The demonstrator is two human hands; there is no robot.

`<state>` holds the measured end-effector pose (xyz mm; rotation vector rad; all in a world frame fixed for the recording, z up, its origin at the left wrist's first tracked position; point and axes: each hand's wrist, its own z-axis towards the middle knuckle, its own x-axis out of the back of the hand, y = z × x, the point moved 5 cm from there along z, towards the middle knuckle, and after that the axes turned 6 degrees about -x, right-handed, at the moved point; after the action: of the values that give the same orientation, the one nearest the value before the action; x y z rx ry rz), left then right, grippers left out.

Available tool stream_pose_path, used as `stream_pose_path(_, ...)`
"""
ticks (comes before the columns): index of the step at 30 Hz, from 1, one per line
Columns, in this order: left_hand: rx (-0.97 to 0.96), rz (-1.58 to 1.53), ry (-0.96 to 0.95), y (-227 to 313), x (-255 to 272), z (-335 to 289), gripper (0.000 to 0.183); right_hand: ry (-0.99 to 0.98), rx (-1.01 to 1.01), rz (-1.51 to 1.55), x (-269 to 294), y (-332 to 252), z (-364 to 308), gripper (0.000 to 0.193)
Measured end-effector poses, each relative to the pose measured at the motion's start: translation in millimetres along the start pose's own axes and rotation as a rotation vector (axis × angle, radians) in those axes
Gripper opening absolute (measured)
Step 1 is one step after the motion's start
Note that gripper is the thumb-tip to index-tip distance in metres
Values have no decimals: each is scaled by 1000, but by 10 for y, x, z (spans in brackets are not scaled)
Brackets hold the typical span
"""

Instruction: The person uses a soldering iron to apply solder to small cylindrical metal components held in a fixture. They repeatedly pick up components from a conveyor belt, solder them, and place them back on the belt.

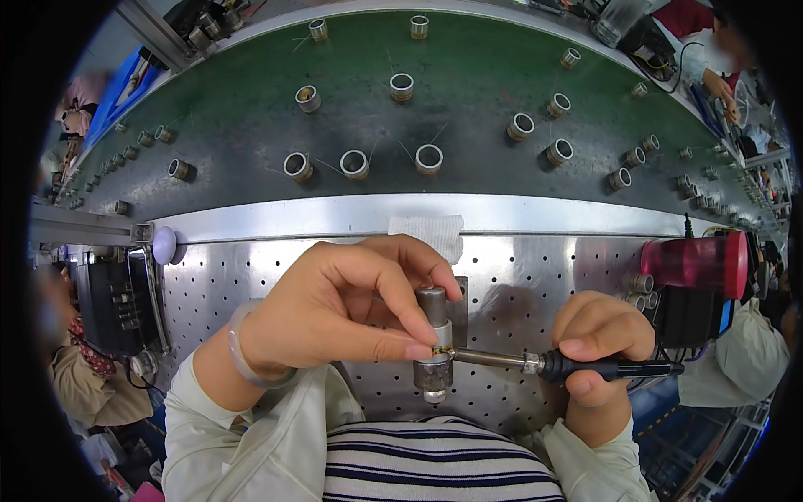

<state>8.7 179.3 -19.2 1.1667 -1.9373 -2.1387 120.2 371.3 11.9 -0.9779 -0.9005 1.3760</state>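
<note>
My left hand [335, 301] is closed around a small metal cylinder assembly [433, 375] standing on the perforated metal bench. Its thumb and index finger press at the middle, where thin coloured wires [442, 349] show between a grey upper section and a shiny lower section. Whether the fingertips also pinch a fine wire cannot be made out. My right hand [602, 335] grips the black handle of a soldering iron [493, 360] from the right. The iron's tip reaches the wires at the assembly's middle, beside my left fingertips.
Beyond the bench runs a dark green conveyor belt [242, 134] carrying several open metal rings [428, 159], some with thin wires. A white cloth [431, 234] lies on the metal rail. Right are a magenta container [698, 261] and stacked rings [642, 291]; left, a black device [109, 301]. Other people work nearby.
</note>
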Motion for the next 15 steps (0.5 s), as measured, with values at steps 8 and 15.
stream_pose_path(8, -13, 47, -17, 12, -9, 0, 15, -62, 67, -62, 17, -26, 6, 28)
stream_pose_path(15, -7, 35, -20, 4, -8, 8, 16, -60, 53, -71, 11, -17, 5, 28)
